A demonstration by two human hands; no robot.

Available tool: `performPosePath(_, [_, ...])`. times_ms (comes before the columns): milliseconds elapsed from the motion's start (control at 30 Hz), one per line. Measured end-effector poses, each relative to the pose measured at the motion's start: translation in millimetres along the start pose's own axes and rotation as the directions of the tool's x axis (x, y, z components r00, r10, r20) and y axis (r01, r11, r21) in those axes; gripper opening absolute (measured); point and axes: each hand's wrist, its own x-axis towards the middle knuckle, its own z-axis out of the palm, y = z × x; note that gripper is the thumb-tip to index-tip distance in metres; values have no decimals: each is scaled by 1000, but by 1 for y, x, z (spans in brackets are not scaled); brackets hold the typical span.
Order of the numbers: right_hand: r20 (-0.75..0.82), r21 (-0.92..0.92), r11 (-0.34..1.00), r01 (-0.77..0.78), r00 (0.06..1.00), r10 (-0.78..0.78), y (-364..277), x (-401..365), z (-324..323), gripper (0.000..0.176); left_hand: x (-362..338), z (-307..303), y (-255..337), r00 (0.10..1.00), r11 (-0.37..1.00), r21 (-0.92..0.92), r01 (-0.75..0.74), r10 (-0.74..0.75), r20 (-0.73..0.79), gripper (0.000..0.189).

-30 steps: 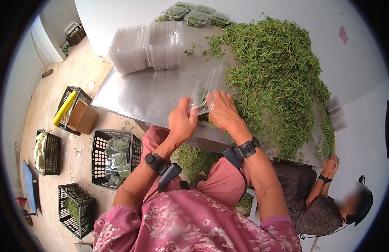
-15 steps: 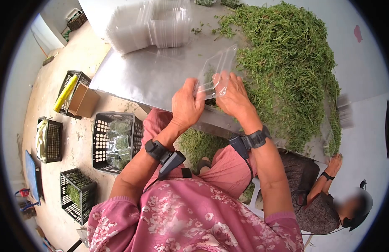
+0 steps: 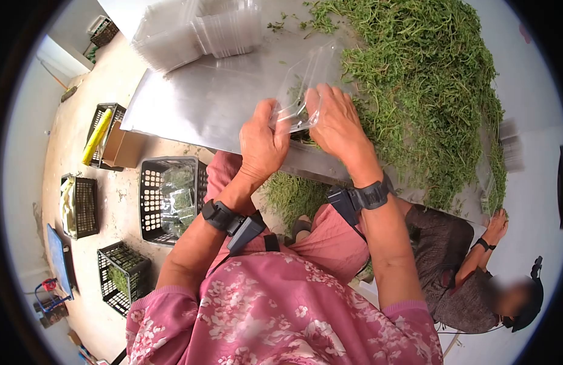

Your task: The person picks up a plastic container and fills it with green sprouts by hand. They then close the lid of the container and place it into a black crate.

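A clear plastic clamshell box (image 3: 298,78) with its lid raised is held over the table's near edge, with some green showing through it. My left hand (image 3: 263,139) is closed on its left side, thumb and fingers at the rim. On the other side, my right hand (image 3: 341,125) grips the box's right edge with bent fingers. Just right of the box, a large heap of loose green leafy stems (image 3: 421,85) covers much of the metal table (image 3: 190,109).
Stacks of clear plastic boxes (image 3: 196,30) stand at the table's back left. A black crate (image 3: 145,201) with packed boxes sits on the floor, near a crate of greens (image 3: 114,277). More greens (image 3: 293,198) lie below the table. A co-worker (image 3: 458,261) sits at the right.
Both hands still hold the clamshell box, with little shift in grip. The whole view has tilted slightly, moving the table stacks left and the floor crates right.
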Motion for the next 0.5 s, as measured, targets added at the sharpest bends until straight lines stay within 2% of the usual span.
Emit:
performPosePath(367, [-95, 124, 992, -5, 995, 17, 7, -1, 6, 10, 0, 1, -1, 999, 999, 1, -49, 49, -9, 21])
performPosePath(433, [-79, 125, 992, -7, 997, 17, 8, -1, 7, 9, 0, 1, -2, 997, 997, 22, -77, 78, -20, 22])
performPosePath(500, [-58, 130, 991, -15, 998, 22, 9, -1, 7, 9, -1, 1, -2, 999, 999, 3, -44, 44, -6, 23])
